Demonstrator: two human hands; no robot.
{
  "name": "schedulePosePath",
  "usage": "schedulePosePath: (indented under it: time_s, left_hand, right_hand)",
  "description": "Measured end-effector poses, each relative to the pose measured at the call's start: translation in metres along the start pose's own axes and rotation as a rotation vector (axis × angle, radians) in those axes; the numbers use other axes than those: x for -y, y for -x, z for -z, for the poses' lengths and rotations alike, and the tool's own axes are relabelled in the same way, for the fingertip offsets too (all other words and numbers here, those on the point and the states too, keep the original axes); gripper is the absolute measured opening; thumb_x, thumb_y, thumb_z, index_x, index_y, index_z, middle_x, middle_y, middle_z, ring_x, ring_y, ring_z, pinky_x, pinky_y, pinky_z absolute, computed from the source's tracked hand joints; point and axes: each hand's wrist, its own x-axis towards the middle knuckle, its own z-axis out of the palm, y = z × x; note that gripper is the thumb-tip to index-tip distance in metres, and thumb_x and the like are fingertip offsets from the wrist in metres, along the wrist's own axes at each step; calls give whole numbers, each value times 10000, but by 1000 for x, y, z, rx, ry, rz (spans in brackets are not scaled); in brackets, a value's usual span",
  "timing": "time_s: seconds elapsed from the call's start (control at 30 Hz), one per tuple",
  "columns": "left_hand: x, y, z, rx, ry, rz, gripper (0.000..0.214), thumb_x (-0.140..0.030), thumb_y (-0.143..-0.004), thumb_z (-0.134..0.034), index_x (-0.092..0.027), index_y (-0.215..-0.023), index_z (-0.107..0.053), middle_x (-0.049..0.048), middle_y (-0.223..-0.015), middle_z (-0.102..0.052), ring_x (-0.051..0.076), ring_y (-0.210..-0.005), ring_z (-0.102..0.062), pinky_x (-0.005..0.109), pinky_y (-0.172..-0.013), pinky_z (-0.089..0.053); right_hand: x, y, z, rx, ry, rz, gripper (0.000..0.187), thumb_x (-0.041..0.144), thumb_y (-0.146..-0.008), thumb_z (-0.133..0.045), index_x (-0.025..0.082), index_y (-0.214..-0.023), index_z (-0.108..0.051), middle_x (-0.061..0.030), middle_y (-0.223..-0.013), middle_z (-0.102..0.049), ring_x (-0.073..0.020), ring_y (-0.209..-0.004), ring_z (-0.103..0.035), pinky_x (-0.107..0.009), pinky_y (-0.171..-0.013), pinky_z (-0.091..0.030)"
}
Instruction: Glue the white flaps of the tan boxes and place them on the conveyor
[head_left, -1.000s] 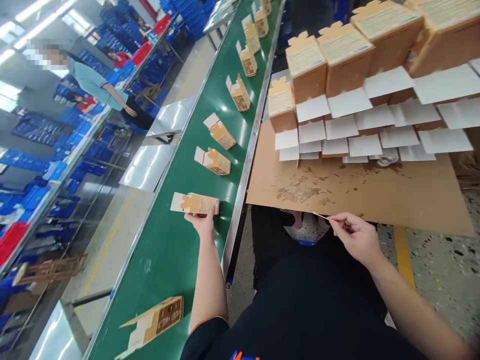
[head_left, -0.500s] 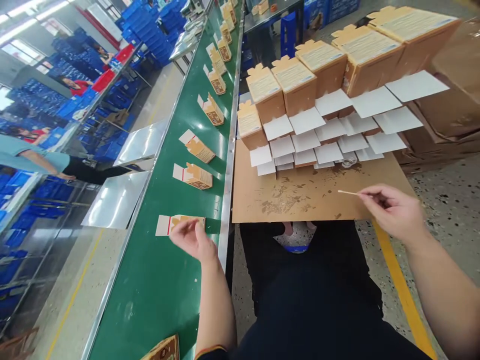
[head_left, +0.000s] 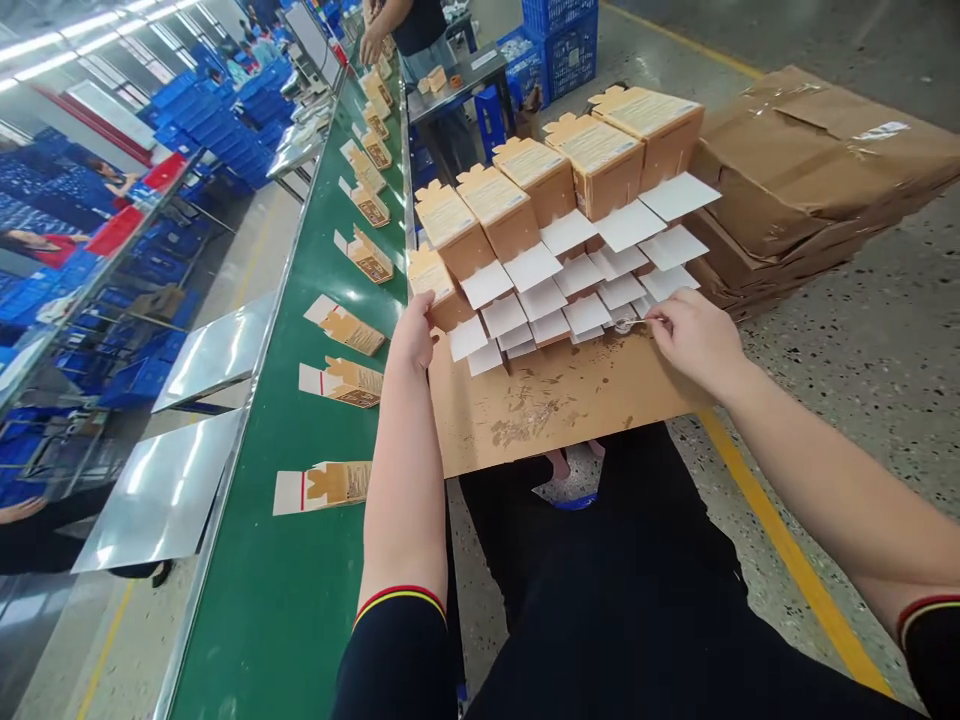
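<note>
My left hand (head_left: 415, 332) has its thumb and fingers closed on the near left corner of a small brown cardboard box (head_left: 435, 280), the lowest in a stacked group. That box stands on a brown cardboard sheet (head_left: 480, 430), its white flap hanging toward me. Low at the right end of the group, my right hand (head_left: 694, 340) pinches a thin cotton swab (head_left: 640, 321). The swab's far end is at a small clear round item (head_left: 623, 325), perhaps a dish, partly under the white flaps (head_left: 667, 282). Whether they touch I cannot tell.
To my left runs a green conveyor belt (head_left: 247, 610) carrying several open boxes (head_left: 352, 382). Metal plates (head_left: 161, 490) adjoin its far side. A stack of flattened brown cartons (head_left: 810, 170) lies at the right. Another person (head_left: 416, 30) stands at the belt's far end.
My left hand has left the belt and closed on the lowest left box. My right hand has carried the swab forward and left to the clear round item. The view has turned right.
</note>
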Motion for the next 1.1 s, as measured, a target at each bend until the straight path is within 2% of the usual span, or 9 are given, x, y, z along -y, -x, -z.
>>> schedulePosePath:
  time_s: [0.1,0.2,0.3,0.4,0.5,0.57,0.73,0.9,1.1]
  left_hand:
    - [-8,11,-1,-29,-36,99,254,-409,-845,-761,-248,-1041,-738,84,-1228,-800,293,-1133,-728,488,-1080,-567]
    - [-19,26,3,-66,3,74,254,-390,-859,-724,-228,-1054,-742,89,-1221,-814,296,-1159,-755,458,-1052,-601]
    - [-29,50,17,-72,83,1,330,-390,-881,-674,-221,-1151,-761,98,-1204,-825,332,-1247,-767,460,-1009,-650]
    - [-27,94,39,-24,161,-139,452,-410,-861,-711,-229,-1268,-784,112,-1241,-822,383,-1369,-740,534,-1090,-661]
    - [4,148,51,-8,205,-218,643,-455,-780,-869,-259,-1384,-770,134,-1381,-796,425,-1481,-679,609,-1239,-588]
    - [38,179,48,-42,209,-170,777,-487,-711,-977,-283,-1422,-740,143,-1485,-760,426,-1517,-654,618,-1281,-553]
    - [112,208,27,-91,152,-27,992,-580,-623,-1087,-291,-1470,-659,174,-1564,-717,387,-1508,-678,558,-1279,-557]
    - [126,205,24,-119,135,-17,1024,-602,-634,-1083,-272,-1481,-610,198,-1594,-686,356,-1520,-674,516,-1281,-556]
    - [125,211,21,-149,102,-30,1002,-589,-627,-1085,-278,-1433,-576,188,-1550,-698,344,-1497,-687,519,-1266,-569]
  right_hand:
    - [1,-12,-11,35,85,2,174,210,-1035,-666,131,-998,-817,-134,-1127,-741,-141,-677,-410,-328,-622,-262]
    - [4,-24,-19,97,157,-12,192,205,-1039,-672,112,-968,-824,-151,-1136,-740,-128,-651,-348,-337,-625,-218]
    - [4,-30,-19,145,168,-1,204,185,-1041,-674,101,-933,-826,-169,-1130,-741,-128,-644,-366,-343,-635,-232]
    - [0,-21,-12,85,93,-4,173,174,-1026,-688,118,-960,-838,-162,-1120,-743,-155,-685,-462,-341,-641,-290]
    - [5,11,-11,-14,-99,15,158,221,-1029,-707,154,-1008,-849,-126,-1040,-735,-189,-753,-560,-331,-677,-410]
    - [20,44,-20,-54,-300,70,173,277,-1048,-711,181,-997,-846,-95,-952,-716,-197,-749,-579,-333,-688,-470]
    - [86,113,-73,31,-609,222,258,313,-1129,-631,228,-980,-824,-72,-887,-688,-202,-726,-605,-344,-672,-507]
    - [116,122,-121,88,-488,303,264,241,-1142,-589,228,-1002,-813,-78,-932,-688,-218,-798,-629,-357,-772,-512]
    - [112,123,-132,130,-319,413,330,220,-1156,-532,209,-997,-821,-100,-935,-681,-238,-823,-582,-371,-803,-452]
